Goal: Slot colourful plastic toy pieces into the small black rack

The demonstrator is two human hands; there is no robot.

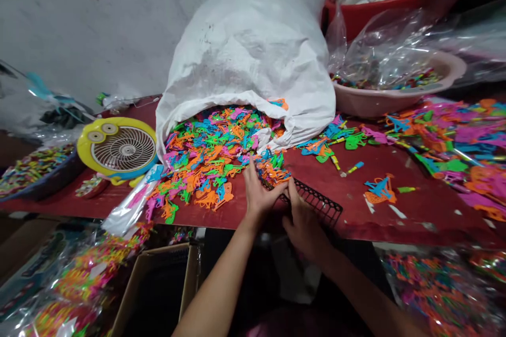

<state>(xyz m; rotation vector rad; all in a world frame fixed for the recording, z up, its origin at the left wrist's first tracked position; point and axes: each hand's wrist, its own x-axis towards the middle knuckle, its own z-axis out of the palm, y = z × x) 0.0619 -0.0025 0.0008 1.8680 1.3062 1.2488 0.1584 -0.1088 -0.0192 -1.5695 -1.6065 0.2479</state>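
Observation:
A black openwork plastic basket (322, 202) sits at the table's front edge, with small colourful plastic pieces (272, 168) at its far left part. My left hand (256, 192) is at the basket's left end, fingers stretched toward the pile and thumb spread out along the near side. Close to that thumb, my right hand (304, 224) has its fingers on the near side of the basket; its grip is partly hidden. Orange, green, blue and pink flat plastic toy pieces (209, 163) spill from a big white sack (253, 47) just beyond my hands.
Left of the sack stands a yellow fan (124, 151), with a bowl of small pieces (39, 174) farther left. A pink basin (387, 97) and a red tub (395, 8) are at back right. More pieces (466, 147) cover the right side. An open carton (158, 279) is below the table.

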